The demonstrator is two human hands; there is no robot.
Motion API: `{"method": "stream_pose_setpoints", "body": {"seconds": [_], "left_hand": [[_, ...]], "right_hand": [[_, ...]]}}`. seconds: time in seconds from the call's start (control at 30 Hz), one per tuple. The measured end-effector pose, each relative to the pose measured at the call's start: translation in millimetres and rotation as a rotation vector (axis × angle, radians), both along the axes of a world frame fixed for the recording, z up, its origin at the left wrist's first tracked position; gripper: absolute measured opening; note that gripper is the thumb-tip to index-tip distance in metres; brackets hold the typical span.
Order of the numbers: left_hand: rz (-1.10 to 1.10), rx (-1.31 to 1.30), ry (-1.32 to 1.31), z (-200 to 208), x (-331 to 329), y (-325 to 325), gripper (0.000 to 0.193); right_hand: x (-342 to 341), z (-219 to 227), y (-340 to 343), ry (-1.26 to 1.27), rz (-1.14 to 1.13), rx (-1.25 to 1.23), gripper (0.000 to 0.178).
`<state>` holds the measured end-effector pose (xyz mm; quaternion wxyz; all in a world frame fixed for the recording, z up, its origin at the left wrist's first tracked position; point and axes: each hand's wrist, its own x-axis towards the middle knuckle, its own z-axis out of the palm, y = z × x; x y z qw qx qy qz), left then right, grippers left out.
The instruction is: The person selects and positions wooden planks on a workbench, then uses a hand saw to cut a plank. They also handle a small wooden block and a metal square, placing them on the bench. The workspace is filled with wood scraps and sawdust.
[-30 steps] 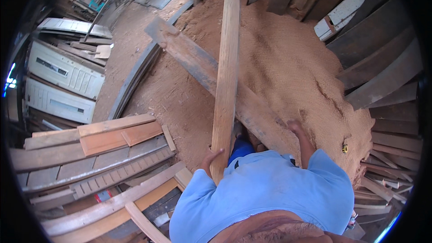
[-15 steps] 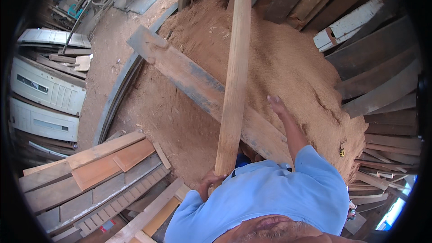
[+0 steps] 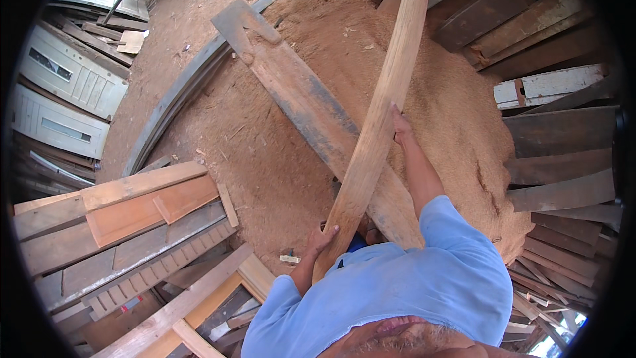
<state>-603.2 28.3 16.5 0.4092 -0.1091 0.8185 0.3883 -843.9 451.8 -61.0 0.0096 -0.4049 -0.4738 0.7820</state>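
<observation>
A long pale wooden plank slants from my waist up toward the far right. With its thumb over the near left edge, my left hand grips the plank close to my body. Further up, my right hand is closed on the plank's right edge, its other fingers partly hidden. Beneath and crossing the plank lies a wider, weathered board with grey and dark patches and a notch near its far end.
A heap of sawdust spreads ahead and right. Stacked boards line the right side. Cut timber pieces lie at left, near white door panels. A long curved grey strip runs along the ground at left.
My right hand has moved from open in the air onto the plank's edge. The plank's far end has swung right. The view has shifted too.
</observation>
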Motion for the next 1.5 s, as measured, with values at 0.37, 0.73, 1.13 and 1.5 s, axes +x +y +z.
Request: {"method": "stream_pose_setpoints", "body": {"seconds": [0.37, 0.73, 1.13, 1.5], "left_hand": [[0.175, 0.436, -0.418, -25.3, -3.9, -36.5, 0.087], [-0.024, 0.351, -0.206, 22.4, -25.0, -60.1, 0.095], [-0.424, 0.390, -0.134, 8.7, -108.5, -22.7, 0.092], [-0.830, 0.208, -0.204, 24.6, -134.6, 28.1, 0.078]], "right_hand": [[26.7, 76.0, -20.2, -0.007, -0.069, -0.056, 0.090], [94.5, 234.0, -37.6, 0.244, -0.191, -0.173, 0.084], [215.1, 272.8, -2.1, 0.540, -0.480, 0.045, 0.081], [395.2, 235.1, -26.4, 0.666, -0.971, -0.021, 0.074]]}}
